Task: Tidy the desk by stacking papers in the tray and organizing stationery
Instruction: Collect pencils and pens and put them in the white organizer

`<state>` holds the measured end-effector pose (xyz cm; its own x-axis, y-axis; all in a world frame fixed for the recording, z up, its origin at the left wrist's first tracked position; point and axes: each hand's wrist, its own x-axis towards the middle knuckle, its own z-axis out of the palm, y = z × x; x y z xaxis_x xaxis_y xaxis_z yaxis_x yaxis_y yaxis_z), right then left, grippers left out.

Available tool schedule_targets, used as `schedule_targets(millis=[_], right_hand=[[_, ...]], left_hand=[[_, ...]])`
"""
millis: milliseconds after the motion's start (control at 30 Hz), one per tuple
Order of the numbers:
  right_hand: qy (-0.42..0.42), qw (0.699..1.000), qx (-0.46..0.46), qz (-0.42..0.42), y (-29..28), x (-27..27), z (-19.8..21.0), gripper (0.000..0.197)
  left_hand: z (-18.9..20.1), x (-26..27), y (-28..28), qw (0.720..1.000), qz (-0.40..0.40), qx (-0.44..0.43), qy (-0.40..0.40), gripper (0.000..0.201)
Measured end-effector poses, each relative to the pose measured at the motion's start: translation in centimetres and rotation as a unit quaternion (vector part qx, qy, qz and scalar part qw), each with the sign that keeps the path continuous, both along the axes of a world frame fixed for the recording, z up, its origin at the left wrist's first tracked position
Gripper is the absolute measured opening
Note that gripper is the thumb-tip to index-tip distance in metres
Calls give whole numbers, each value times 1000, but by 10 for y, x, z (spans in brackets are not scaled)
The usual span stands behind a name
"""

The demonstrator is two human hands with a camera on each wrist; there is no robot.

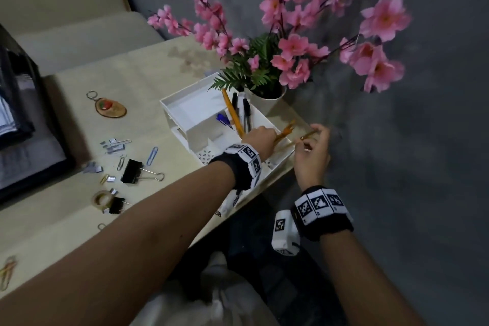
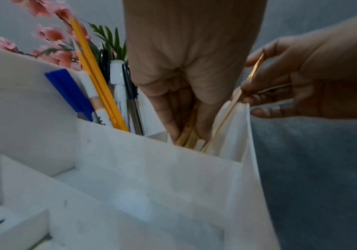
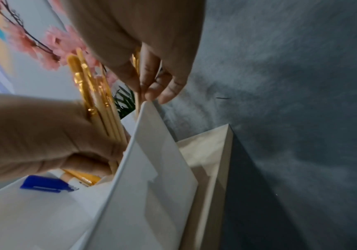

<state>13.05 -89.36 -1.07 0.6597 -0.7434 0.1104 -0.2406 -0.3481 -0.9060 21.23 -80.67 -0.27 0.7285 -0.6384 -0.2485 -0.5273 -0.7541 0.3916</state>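
A white desk organiser point(image 1: 195, 137) stands at the table's right edge. One compartment holds a yellow pencil point(image 1: 232, 114), black pens point(image 1: 246, 111) and a blue-capped pen point(image 2: 70, 91). My left hand point(image 1: 264, 135) reaches into the neighbouring compartment and grips a bundle of thin wooden brushes point(image 3: 96, 108) with gold ferrules. Their lower ends point(image 2: 189, 140) are inside the organiser point(image 2: 152, 160). Just to the right, my right hand point(image 1: 309, 140) pinches a single thin brush point(image 2: 255, 67) over the organiser's outer wall point(image 3: 152, 152), and its lower end goes down inside that wall.
A white pot of pink flowers point(image 1: 267, 98) stands right behind the organiser. Black binder clips point(image 1: 132, 171), paper clips point(image 1: 152, 156), a tape roll point(image 1: 102, 198) and a wooden keychain point(image 1: 111, 110) lie scattered to the left. A dark stack point(image 1: 26, 140) sits at the far left.
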Motion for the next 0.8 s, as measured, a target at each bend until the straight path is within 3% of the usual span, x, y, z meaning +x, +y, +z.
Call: schedule_targets(millis=[100, 233, 367, 467, 533, 633, 700, 800], right_hand=[[39, 999, -19, 33, -3, 2, 0, 24], [79, 993, -54, 66, -2, 9, 4, 36], [11, 982, -187, 39, 22, 18, 25, 40], [-67, 971, -221, 70, 59, 31, 39, 37], [-112, 960, -210, 149, 94, 41, 42, 30], [-107, 931, -192, 292, 148, 57, 33, 24], [-42, 915, -162, 367, 181, 69, 21, 22], [124, 904, -127, 388, 211, 92, -6, 22]], left_hand=[[-8, 4, 0, 999, 5, 36, 13, 29], [-1, 14, 6, 999, 30, -32, 2, 28], [16, 19, 42, 987, 80, -139, 9, 38], [21, 19, 96, 952, 182, -241, 43, 16], [16, 18, 140, 896, 282, -330, 97, 11], [7, 14, 204, 748, 441, -453, 205, 25], [-1, 6, 247, 643, 521, -496, 263, 27], [-15, -11, 305, 485, 579, -569, 326, 29]])
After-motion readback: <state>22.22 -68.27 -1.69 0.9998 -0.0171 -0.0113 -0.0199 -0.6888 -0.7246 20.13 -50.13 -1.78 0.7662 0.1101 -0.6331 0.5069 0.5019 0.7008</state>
